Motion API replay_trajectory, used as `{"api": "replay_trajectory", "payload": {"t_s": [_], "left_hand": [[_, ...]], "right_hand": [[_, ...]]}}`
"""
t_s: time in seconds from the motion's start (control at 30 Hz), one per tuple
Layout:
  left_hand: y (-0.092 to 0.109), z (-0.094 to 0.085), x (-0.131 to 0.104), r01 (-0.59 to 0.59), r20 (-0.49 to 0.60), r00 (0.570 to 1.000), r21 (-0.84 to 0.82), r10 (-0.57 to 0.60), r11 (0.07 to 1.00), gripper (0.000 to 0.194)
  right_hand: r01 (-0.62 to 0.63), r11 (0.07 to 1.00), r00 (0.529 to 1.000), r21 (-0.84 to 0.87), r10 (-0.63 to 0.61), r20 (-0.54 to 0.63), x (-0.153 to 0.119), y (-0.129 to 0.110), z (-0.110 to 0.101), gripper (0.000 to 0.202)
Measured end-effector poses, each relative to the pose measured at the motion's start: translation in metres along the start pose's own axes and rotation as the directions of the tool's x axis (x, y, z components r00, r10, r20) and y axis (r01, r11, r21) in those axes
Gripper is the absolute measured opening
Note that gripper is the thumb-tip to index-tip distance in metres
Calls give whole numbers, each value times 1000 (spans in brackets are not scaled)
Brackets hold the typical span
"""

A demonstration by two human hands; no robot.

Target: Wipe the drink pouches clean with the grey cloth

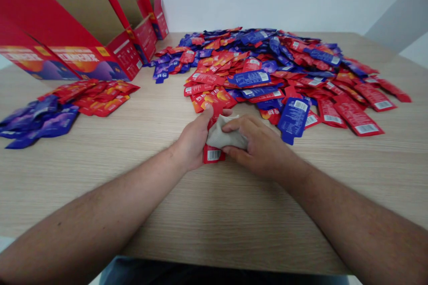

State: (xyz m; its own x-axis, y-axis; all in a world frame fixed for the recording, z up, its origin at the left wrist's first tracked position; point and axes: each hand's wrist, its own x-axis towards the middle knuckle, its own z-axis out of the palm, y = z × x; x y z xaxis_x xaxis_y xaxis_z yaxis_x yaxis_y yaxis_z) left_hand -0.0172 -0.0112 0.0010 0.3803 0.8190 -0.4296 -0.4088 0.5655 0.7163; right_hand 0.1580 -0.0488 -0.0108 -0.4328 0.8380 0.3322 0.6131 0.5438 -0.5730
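Note:
Near the middle of the table, my left hand [195, 142] holds a red packet [214, 155], its barcode end pointing toward me. My right hand [254, 144] grips a light grey cloth [223, 136] between thumb and fingers. The cloth lies against the face of the red packet and covers its middle part. Just behind my hands, a large heap of red and blue packets [252, 78] spreads over the table. A blue packet [294, 116] lies at the heap's front edge, to the right of my hands.
Open red cartons [90, 60] with brown insides stand at the back left of the wooden table [214, 227]. In front of them lie a group of red packets [100, 98] and a group of blue packets [42, 118]. A pale wall rises behind the table.

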Motion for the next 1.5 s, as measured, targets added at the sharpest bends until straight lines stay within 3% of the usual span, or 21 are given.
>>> {"api": "replay_trajectory", "payload": {"t_s": [0.13,0.23,0.27,0.33,0.43,0.5,0.57,0.73,0.87,0.9,0.97,1.03,1.07,1.13,1.2,1.37,1.43,1.5], "left_hand": [[-2,-2,1,-44,-15,999,19,44,999,44],[-3,-4,1,-80,-33,996,26,81,996,50],[-2,-5,0,-86,-24,996,26,87,996,55],[-1,-7,0,-84,16,996,30,84,996,64],[1,-11,0,-72,52,996,26,70,997,59],[3,-12,0,-67,21,998,14,67,998,39],[4,-12,2,-60,-24,998,5,60,998,20],[2,-7,6,-126,26,992,29,126,992,33],[-4,-8,13,-175,20,984,39,174,984,30],[-5,-8,14,-175,12,985,36,175,984,29],[-6,-9,14,-174,-1,985,15,174,985,26],[-5,-8,13,-163,-15,987,-4,163,987,20],[-4,-7,12,-149,-20,989,-13,148,989,17],[-1,-4,10,-114,-35,993,-43,112,993,9],[1,-1,7,-52,-34,998,-89,49,995,15],[-4,7,-1,137,65,989,-100,-131,986,42],[-9,9,-2,111,7,994,-67,-111,992,44],[-12,10,-2,30,-55,998,-54,-33,998,46]], "right_hand": [[22,994,986,108,-40,164,0,0,-3,35],[-113,933,985,342,61,159,2,4,-5,33],[-208,858,976,469,147,163,4,6,-5,34],[-377,582,922,720,306,236,7,9,-6,41],[-443,158,856,883,368,363,10,12,-9,49],[-443,29,845,896,347,407,10,11,-11,48],[-446,-1,846,895,325,422,9,9,-13,45],[-431,100,868,897,319,381,10,12,-16,40],[-357,273,875,893,433,217,12,19,-23,45],[-332,359,874,872,465,141,11,21,-25,46],[-284,614,881,737,470,-52,9,23,-26,45],[-199,878,924,435,317,-216,6,22,-24,41],[-139,955,949,261,204,-240,4,21,-21,38],[-24,1000,978,11,25,-207,2,21,-13,36],[7,996,982,-88,-23,-185,1,22,-6,35],[-88,991,957,-104,55,-284,3,25,1,31],[-81,992,955,-100,48,-291,2,21,1,31],[0,996,975,-90,-20,-221,0,17,0,31]]}}
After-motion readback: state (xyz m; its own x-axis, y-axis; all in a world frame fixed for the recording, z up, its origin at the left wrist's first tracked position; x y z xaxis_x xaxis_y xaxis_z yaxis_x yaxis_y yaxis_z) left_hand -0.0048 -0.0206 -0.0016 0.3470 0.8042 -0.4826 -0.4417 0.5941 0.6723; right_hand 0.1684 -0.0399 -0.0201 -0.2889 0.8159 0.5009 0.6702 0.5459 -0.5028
